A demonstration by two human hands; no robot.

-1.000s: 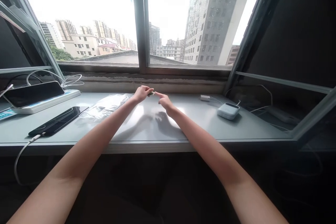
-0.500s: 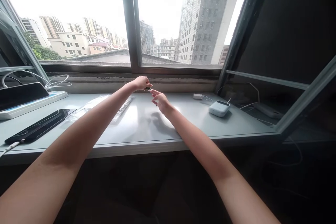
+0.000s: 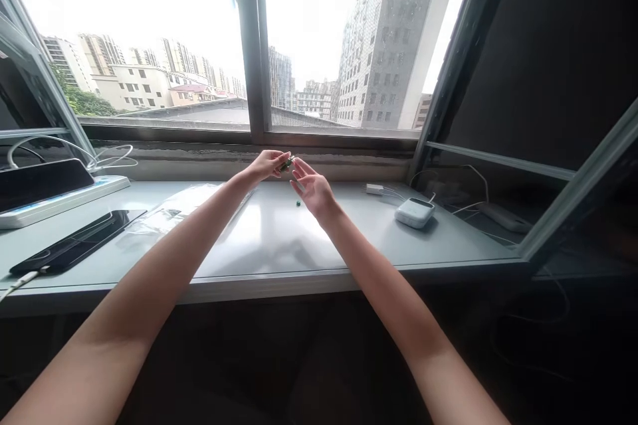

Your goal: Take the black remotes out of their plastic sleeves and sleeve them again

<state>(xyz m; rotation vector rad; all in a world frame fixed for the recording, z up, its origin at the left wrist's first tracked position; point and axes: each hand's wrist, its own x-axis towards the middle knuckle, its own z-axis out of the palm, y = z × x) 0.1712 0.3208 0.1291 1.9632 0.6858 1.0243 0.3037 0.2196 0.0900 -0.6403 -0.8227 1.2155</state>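
Pinched in the fingers of my left hand (image 3: pixel 265 165) is a small dark-green object (image 3: pixel 286 165) with a pale, shiny end; its kind is too small to make out. My right hand (image 3: pixel 314 191) is open, palm partly turned up and fingers spread. Its fingertips are at the pale end of the green object, and I cannot tell whether they touch it. Below the hands, a tiny green piece (image 3: pixel 298 203) lies on the grey table (image 3: pixel 279 246).
To the left are a clear plastic bag (image 3: pixel 172 212), a dark phone (image 3: pixel 74 242) with a cable, and another phone (image 3: pixel 44 182) on a white power strip (image 3: pixel 107 184). A light-blue power bank (image 3: pixel 415 212) and a white charger (image 3: pixel 375 189) are on the right. A window stands behind.
The tiny green piece now shows on the table below my hands. My right hand has gone from a pointing finger to spread fingers. My left hand still holds the small green object.
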